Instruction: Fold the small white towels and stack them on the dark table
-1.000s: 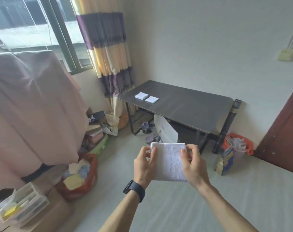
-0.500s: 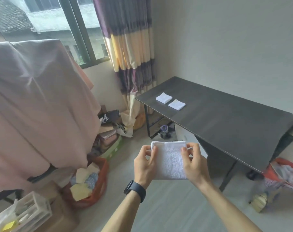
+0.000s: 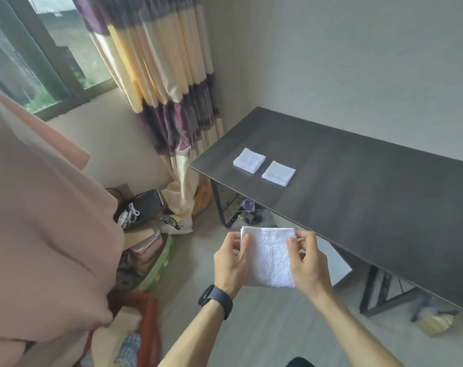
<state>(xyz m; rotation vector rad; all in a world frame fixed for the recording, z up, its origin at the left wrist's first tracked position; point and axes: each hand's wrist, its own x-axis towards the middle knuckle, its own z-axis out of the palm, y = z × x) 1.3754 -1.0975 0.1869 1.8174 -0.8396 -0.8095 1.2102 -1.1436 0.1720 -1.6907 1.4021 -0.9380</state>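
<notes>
You hold the white towel (image 3: 268, 256) in mid-air, just short of the dark table's (image 3: 357, 202) near edge. Your left hand (image 3: 230, 263) pinches its 9 o'clock edge and your right hand (image 3: 308, 263) its 3 o'clock edge, thumbs on top. At 12 o'clock from it, a folded towel (image 3: 249, 160) and a second folded towel (image 3: 278, 172) lie just beside each other on the tabletop, not stacked. A black watch (image 3: 216, 300) sits on your left wrist, and a striped curtain (image 3: 166, 83) hangs at 11 o'clock
</notes>
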